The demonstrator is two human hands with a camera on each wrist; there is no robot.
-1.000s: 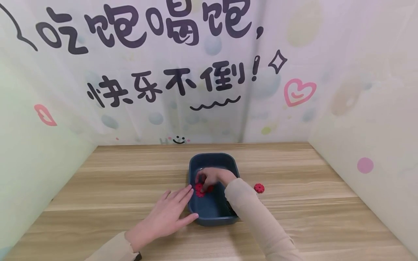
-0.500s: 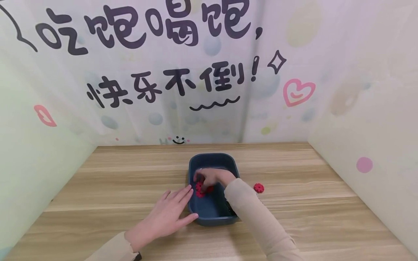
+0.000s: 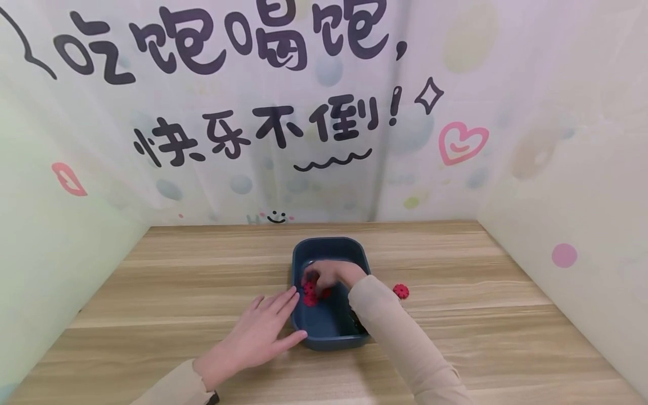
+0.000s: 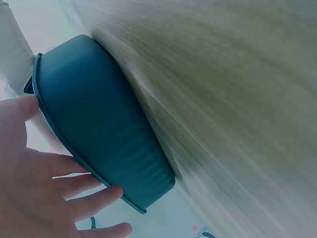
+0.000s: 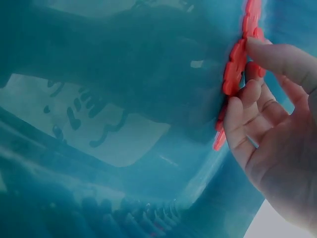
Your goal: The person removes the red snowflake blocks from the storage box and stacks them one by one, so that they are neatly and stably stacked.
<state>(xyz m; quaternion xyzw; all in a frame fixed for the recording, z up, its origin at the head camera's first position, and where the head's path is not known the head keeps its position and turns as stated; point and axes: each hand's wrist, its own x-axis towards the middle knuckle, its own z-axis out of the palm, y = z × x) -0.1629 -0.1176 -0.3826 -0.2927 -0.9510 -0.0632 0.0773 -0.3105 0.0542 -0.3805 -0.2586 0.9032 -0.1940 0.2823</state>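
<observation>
A dark blue rectangular bin (image 3: pixel 331 341) stands on the wooden table. My left hand (image 3: pixel 253 337) lies along its left side with fingers spread and extended, fingertips at the rim; the left wrist view shows them against the bin's lip (image 4: pixel 69 146). Inside the bin, my right hand (image 3: pixel 326 274) reaches down by the left wall. Its thumb and curled fingers (image 5: pixel 237 116) pinch a red notched plastic disc (image 5: pixel 235 69), a snowflake-type building piece. Several more red discs (image 3: pixel 310 301) lie right beside it, partly hidden by the hand.
One loose red disc (image 3: pixel 401 291) lies on the wooden table (image 3: pixel 481 337) to the right of the bin, close to the right sleeve (image 3: pixel 405 337). A white printed curtain (image 3: pixel 324 191) closes off the back, with pale walls at both sides.
The right hand's fingers shift slightly among the red discs inside the bin. The left hand, the bin and the loose disc stay where they were.
</observation>
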